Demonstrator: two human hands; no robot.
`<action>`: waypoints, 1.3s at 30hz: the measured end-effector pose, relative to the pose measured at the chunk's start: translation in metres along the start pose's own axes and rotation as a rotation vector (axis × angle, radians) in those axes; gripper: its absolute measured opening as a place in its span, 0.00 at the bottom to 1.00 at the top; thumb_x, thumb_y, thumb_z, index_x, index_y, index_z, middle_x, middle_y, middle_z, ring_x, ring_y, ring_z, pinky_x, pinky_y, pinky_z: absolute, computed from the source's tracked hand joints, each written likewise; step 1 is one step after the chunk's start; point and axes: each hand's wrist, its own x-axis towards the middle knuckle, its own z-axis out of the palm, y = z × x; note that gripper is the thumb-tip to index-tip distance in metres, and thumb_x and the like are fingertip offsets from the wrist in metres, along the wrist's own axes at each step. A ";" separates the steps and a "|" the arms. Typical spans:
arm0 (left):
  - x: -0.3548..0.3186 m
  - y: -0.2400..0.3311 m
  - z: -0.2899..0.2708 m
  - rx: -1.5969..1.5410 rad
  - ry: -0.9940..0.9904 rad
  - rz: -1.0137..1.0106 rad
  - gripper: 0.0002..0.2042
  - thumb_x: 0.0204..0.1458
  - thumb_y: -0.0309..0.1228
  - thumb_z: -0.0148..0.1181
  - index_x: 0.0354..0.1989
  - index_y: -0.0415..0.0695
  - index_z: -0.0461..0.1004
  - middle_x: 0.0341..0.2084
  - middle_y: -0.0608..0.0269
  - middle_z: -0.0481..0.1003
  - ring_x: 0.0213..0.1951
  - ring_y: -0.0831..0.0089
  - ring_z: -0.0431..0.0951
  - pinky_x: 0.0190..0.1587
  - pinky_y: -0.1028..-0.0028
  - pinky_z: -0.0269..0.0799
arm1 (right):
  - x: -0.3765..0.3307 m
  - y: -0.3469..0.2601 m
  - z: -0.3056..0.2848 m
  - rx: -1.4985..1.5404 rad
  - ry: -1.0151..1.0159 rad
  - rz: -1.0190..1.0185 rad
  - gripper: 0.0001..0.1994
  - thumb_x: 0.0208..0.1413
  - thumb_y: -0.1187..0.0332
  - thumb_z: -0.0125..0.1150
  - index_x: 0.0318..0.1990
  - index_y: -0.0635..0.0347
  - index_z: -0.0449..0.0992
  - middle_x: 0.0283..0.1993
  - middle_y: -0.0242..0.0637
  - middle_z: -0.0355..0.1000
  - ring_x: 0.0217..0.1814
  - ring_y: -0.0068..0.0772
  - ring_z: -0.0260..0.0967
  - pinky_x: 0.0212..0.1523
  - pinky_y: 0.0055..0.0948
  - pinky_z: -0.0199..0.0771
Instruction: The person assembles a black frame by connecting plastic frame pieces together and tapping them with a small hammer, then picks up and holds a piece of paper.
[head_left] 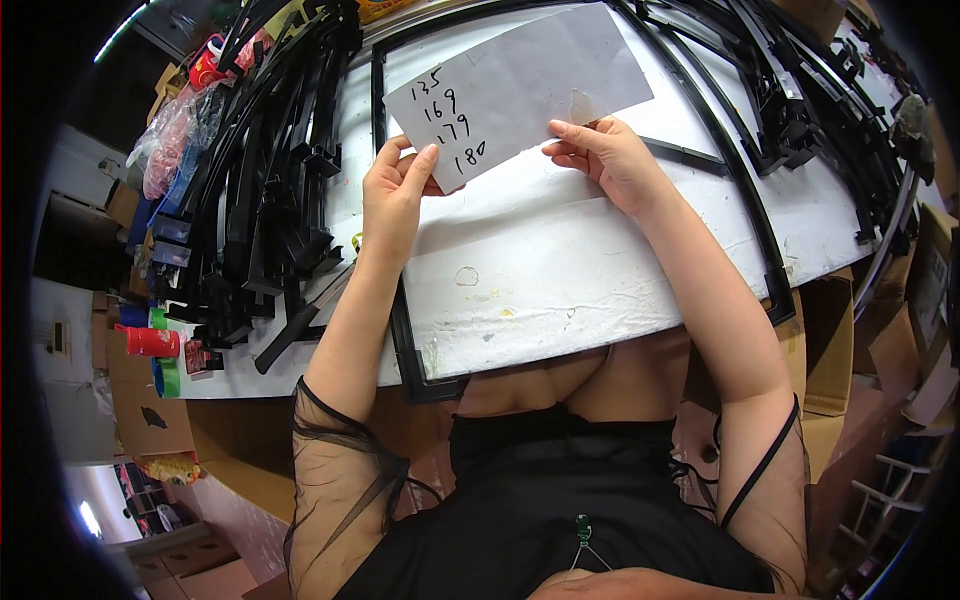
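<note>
I hold a white sheet of paper point(520, 90) with handwritten figures above a white table point(560, 270). My left hand point(393, 195) pinches the sheet's lower left corner, thumb on its front. My right hand point(603, 158) grips the lower edge near the middle, fingers curled under it. A thin black rectangular frame point(402, 330) lies flat on the table around the spot where my hands are. The paper is tilted, its right end higher.
A heap of black plastic frame strips point(255, 190) lies to the left, another pile point(800, 110) to the right. A red cylinder point(150, 342) and green tape rolls point(165, 378) sit at the table's left edge. Cardboard boxes point(830, 340) stand at the right.
</note>
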 end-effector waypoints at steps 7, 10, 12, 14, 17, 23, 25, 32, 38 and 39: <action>0.001 -0.001 0.000 0.005 -0.007 -0.003 0.11 0.56 0.31 0.51 0.42 0.38 0.66 0.29 0.56 0.77 0.29 0.73 0.79 0.34 0.76 0.75 | 0.001 0.002 -0.002 0.008 -0.008 0.001 0.12 0.53 0.66 0.60 0.38 0.68 0.71 0.33 0.40 0.73 0.37 0.27 0.74 0.41 0.19 0.75; 0.001 0.001 0.001 -0.005 0.000 0.000 0.11 0.56 0.31 0.51 0.42 0.37 0.66 0.29 0.55 0.77 0.29 0.72 0.79 0.34 0.75 0.76 | 0.002 0.002 -0.003 0.000 -0.016 -0.007 0.12 0.53 0.66 0.60 0.37 0.67 0.71 0.33 0.40 0.73 0.37 0.27 0.74 0.41 0.19 0.75; 0.001 0.001 0.002 -0.012 0.002 -0.005 0.11 0.56 0.30 0.51 0.43 0.35 0.66 0.28 0.54 0.77 0.28 0.71 0.78 0.34 0.75 0.75 | 0.001 0.001 -0.003 0.002 -0.011 0.000 0.12 0.53 0.66 0.60 0.37 0.67 0.71 0.33 0.40 0.73 0.37 0.27 0.74 0.41 0.19 0.75; 0.001 0.001 0.002 -0.019 0.004 -0.011 0.12 0.56 0.29 0.51 0.43 0.34 0.65 0.27 0.53 0.77 0.28 0.70 0.78 0.34 0.76 0.75 | 0.002 0.001 -0.004 0.002 -0.020 -0.002 0.12 0.53 0.66 0.60 0.37 0.67 0.71 0.32 0.40 0.73 0.37 0.27 0.74 0.41 0.19 0.75; 0.000 0.001 0.001 0.000 0.003 0.003 0.11 0.56 0.32 0.51 0.42 0.37 0.66 0.29 0.55 0.77 0.29 0.72 0.79 0.34 0.75 0.76 | 0.001 0.000 -0.001 0.000 -0.023 0.000 0.12 0.53 0.66 0.60 0.37 0.67 0.71 0.32 0.40 0.73 0.37 0.27 0.74 0.41 0.19 0.75; 0.000 0.001 0.001 0.011 0.002 -0.003 0.11 0.56 0.32 0.51 0.42 0.37 0.66 0.29 0.55 0.77 0.29 0.72 0.79 0.35 0.75 0.76 | 0.000 0.000 -0.002 0.002 -0.019 -0.002 0.12 0.53 0.66 0.60 0.38 0.67 0.71 0.33 0.40 0.73 0.36 0.27 0.74 0.41 0.19 0.75; 0.000 0.000 0.000 0.011 -0.004 -0.010 0.11 0.56 0.32 0.51 0.42 0.38 0.66 0.29 0.56 0.77 0.29 0.72 0.79 0.35 0.75 0.75 | 0.000 -0.001 -0.001 0.000 -0.013 0.003 0.12 0.53 0.66 0.60 0.38 0.67 0.71 0.33 0.40 0.73 0.36 0.27 0.74 0.41 0.19 0.75; 0.000 0.002 0.002 -0.008 0.007 -0.015 0.12 0.56 0.29 0.51 0.43 0.34 0.65 0.27 0.52 0.77 0.28 0.70 0.78 0.34 0.76 0.75 | 0.001 0.001 -0.002 -0.009 0.002 -0.004 0.12 0.53 0.66 0.59 0.37 0.68 0.71 0.33 0.40 0.73 0.37 0.27 0.74 0.41 0.19 0.75; 0.001 -0.001 0.000 0.018 -0.005 -0.005 0.11 0.56 0.32 0.51 0.42 0.38 0.66 0.29 0.56 0.77 0.29 0.72 0.79 0.34 0.75 0.75 | 0.002 0.003 -0.003 -0.003 0.002 -0.006 0.12 0.53 0.66 0.59 0.37 0.67 0.72 0.32 0.39 0.73 0.37 0.27 0.74 0.41 0.19 0.74; 0.000 -0.001 0.001 0.014 -0.001 -0.004 0.11 0.56 0.32 0.51 0.42 0.37 0.66 0.29 0.55 0.77 0.29 0.72 0.79 0.34 0.75 0.75 | 0.003 0.004 -0.004 -0.009 -0.005 -0.011 0.11 0.53 0.66 0.59 0.37 0.66 0.72 0.32 0.39 0.73 0.37 0.27 0.74 0.42 0.19 0.74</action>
